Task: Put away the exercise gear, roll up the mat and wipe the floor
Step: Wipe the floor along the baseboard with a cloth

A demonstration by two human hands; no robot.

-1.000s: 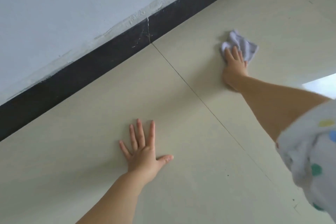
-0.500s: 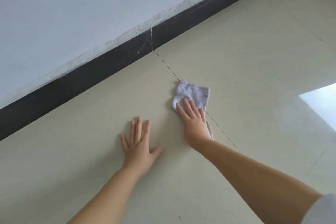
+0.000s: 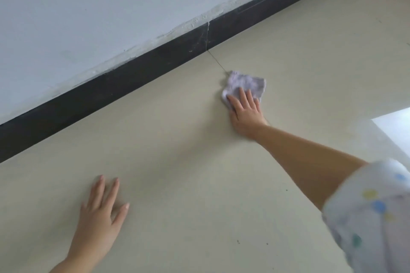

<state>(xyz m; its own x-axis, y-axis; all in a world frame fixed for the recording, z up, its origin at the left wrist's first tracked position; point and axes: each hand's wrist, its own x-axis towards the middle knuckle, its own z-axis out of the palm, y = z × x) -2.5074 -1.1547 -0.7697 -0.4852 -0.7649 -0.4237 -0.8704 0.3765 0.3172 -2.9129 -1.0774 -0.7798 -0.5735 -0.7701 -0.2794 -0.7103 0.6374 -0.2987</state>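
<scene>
Fills most of the frame from lower left to upper right: a pale beige tiled floor (image 3: pixel 188 144), glossy, crossed by a thin grout line that runs from the skirting down under the cloth. Takes up the upper left: a plain white painted wall (image 3: pixel 99 6), rough along its lower edge. Cuts diagonally between the two, from left edge to top right: a black skirting board (image 3: pixel 111 86) with a vertical seam above the grout line. Enters at lower right: a white sleeve with coloured dots (image 3: pixel 372 213), bare forearm stretching up toward the centre right. Presses flat at lower left: the left hand (image 3: pixel 99 217), fingers straight and spread, palm on the bare floor, holding nothing. Lies at centre right: the right hand (image 3: pixel 246 113), fingers straight, pressing down on the cloth. Sits under those fingers, near the skirting and on the grout line: a small crumpled lilac cleaning cloth (image 3: pixel 244 84), far edge showing beyond the fingertips.
</scene>
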